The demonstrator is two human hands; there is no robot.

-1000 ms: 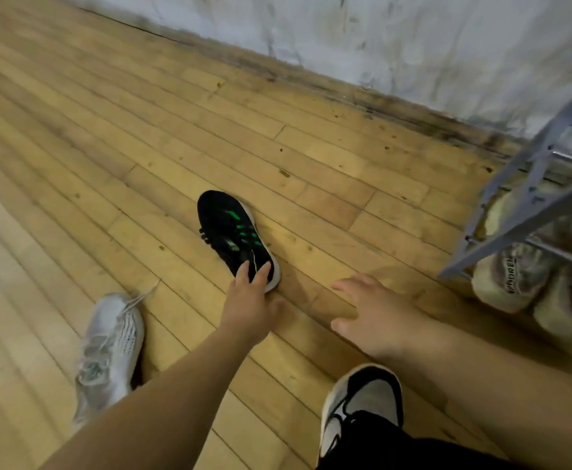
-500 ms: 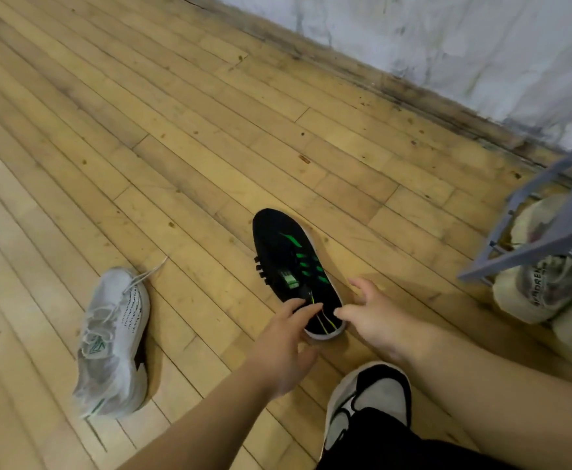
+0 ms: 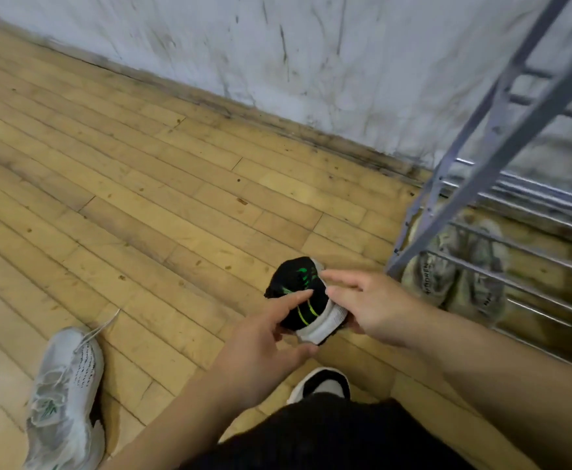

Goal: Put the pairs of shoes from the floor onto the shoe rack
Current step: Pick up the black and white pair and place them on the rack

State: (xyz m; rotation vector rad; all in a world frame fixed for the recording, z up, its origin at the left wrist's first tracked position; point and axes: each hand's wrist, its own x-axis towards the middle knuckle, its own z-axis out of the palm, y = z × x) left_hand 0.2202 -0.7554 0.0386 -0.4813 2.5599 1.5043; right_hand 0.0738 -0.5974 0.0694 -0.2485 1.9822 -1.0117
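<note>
A black shoe with green stripes and a white sole (image 3: 300,288) is lifted off the wooden floor, heel toward me. My left hand (image 3: 264,344) grips its heel from the left and below. My right hand (image 3: 369,307) grips the heel and sole from the right. A white-grey sneaker (image 3: 66,395) lies on the floor at the lower left. The grey metal shoe rack (image 3: 481,144) stands at the right, with a pair of beige-grey sneakers (image 3: 461,273) under its bars on the lowest level.
My own foot in a black and white shoe (image 3: 322,385) is planted just below the held shoe, my dark trouser leg beneath it. A scuffed white wall (image 3: 311,56) runs behind the floor and the rack.
Both hands have closed on the black shoe and raised it off the floor toward the rack. The view has swung right, showing more of the rack.
</note>
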